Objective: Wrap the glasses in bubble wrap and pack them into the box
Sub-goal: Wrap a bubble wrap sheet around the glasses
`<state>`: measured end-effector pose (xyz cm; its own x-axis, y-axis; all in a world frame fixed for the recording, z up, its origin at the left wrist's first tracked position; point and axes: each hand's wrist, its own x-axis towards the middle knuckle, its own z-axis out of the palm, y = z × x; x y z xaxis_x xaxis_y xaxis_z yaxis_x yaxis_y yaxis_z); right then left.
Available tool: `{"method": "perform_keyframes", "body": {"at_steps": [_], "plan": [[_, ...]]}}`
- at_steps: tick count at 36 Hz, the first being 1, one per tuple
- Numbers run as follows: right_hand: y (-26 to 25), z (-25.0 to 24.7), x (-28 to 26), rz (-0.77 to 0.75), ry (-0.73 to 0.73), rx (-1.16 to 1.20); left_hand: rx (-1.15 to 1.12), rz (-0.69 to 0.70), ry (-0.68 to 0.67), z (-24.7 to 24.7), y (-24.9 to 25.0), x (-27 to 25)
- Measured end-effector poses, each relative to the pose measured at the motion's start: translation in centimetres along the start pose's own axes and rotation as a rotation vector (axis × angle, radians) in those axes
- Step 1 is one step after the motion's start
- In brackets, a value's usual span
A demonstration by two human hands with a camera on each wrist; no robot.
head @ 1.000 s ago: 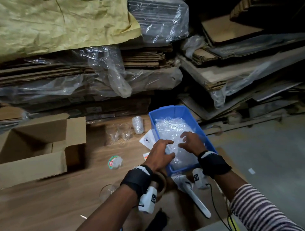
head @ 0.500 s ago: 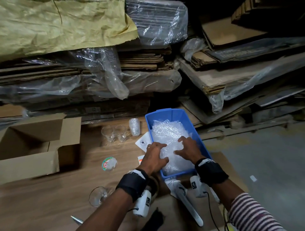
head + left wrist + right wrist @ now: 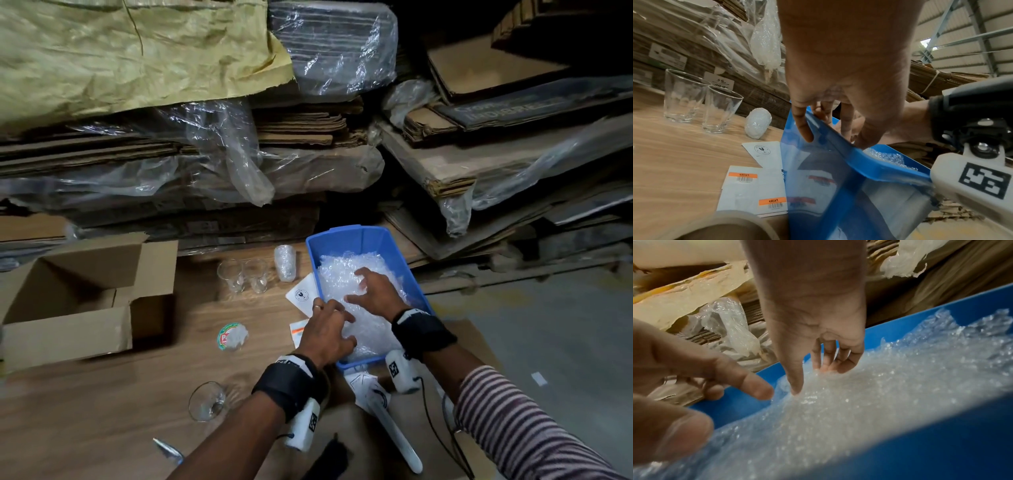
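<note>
A blue bin (image 3: 363,236) at the table's right holds a heap of bubble wrap (image 3: 342,267). Both hands are in it. My left hand (image 3: 342,330) reaches over the near left rim, its fingers (image 3: 803,128) hanging loosely onto the wrap. My right hand (image 3: 359,286) lies farther in, fingers (image 3: 795,382) spread and pressing into the bubble wrap (image 3: 890,394). Neither hand plainly pinches a sheet. Two bare glasses (image 3: 244,277) stand left of the bin beside a wrapped glass (image 3: 285,263). Another glass (image 3: 207,406) lies on its side near my left forearm. The open cardboard box (image 3: 68,305) sits far left.
White labels (image 3: 303,294) and courier stickers (image 3: 754,190) lie against the bin's left side. A small tape roll (image 3: 232,337) sits mid-table, a pen (image 3: 168,452) at the near edge. Flat cardboard stacks under plastic (image 3: 205,164) wall off the back.
My right hand has slid farther into the bin and spread its fingers over the wrap. My left hand has stayed at the near left rim.
</note>
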<state>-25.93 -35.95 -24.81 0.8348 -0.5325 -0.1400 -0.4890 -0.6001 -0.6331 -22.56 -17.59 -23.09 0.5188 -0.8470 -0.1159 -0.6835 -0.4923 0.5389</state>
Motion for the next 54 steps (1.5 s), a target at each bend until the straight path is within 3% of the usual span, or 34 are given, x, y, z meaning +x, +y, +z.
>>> {"method": "perform_keyframes", "body": {"at_steps": [3, 8, 12, 16, 24, 30, 33, 37, 43, 48, 54], "plan": [[0.5, 0.1, 0.3, 0.005, -0.035, 0.018, -0.139, -0.014, 0.068, -0.1, -0.3, -0.1], [1.2, -1.3, -0.3, 0.005, 0.085, 0.203, -0.457, -0.112, 0.218, -1.2, 0.4, 0.3], [1.6, -2.9, -0.9, -0.016, 0.012, 0.371, -0.593, -0.175, 0.355, -2.7, 0.8, 1.3], [2.1, -3.5, -0.3, -0.011, 0.003, 0.386, -0.669, -0.207, 0.286, -3.9, 0.8, 2.5], [-1.0, -2.0, 2.3, 0.001, -0.162, 0.058, -0.725, -0.221, 0.218, -2.6, -0.2, 2.8], [-1.5, -1.5, 2.4, -0.037, -0.077, -0.009, -0.775, -0.222, 0.259, -3.6, -0.9, 2.9], [-1.6, -2.7, 1.4, -0.081, 0.039, 0.101, -0.727, -0.181, 0.338, -4.0, -1.6, 3.5], [-1.8, -5.0, -0.7, -0.150, 0.035, 0.270, -0.719, -0.130, 0.378, -4.8, -1.5, 4.3], [-1.4, -6.5, -3.2, -0.232, 0.113, 0.307, -0.701, -0.076, 0.307, -5.9, 0.6, 5.1], [-0.7, -6.6, -4.2, -0.220, 0.080, 0.250, -0.768, 0.013, 0.247, -6.1, 1.9, 4.9], [-2.1, -7.5, -5.7, -0.254, 0.091, 0.435, -0.814, 0.071, 0.237, -6.3, 2.3, 5.0]]}}
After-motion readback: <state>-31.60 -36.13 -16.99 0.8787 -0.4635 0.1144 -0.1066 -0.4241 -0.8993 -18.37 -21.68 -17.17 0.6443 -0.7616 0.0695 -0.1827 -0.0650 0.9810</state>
